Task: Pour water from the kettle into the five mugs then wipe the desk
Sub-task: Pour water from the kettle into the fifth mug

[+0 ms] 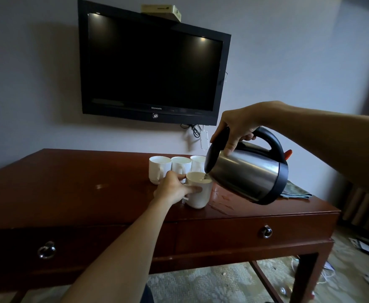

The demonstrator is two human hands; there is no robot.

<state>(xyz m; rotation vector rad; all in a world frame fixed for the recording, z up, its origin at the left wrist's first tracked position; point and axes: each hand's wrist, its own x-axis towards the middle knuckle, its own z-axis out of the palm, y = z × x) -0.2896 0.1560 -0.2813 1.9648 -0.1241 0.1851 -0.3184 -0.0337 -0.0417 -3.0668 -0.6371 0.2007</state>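
My right hand (237,125) grips the black handle of a steel kettle (249,173), tilted with its spout down over a white mug (199,193). Water runs into that mug. My left hand (175,188) wraps around the mug's left side and holds it on the dark red desk (70,184). Three more white mugs stand in a row behind it: left (158,169), middle (181,165), and right (197,162), the last partly hidden by the kettle. A folded grey-green cloth (297,191) lies on the desk behind the kettle.
A black TV (153,64) hangs on the wall above the desk, cables dangling below it. Wet patches shine on the desk top near the mugs. Two drawers with ring pulls face me. Cables and items lie on the carpet at the right.
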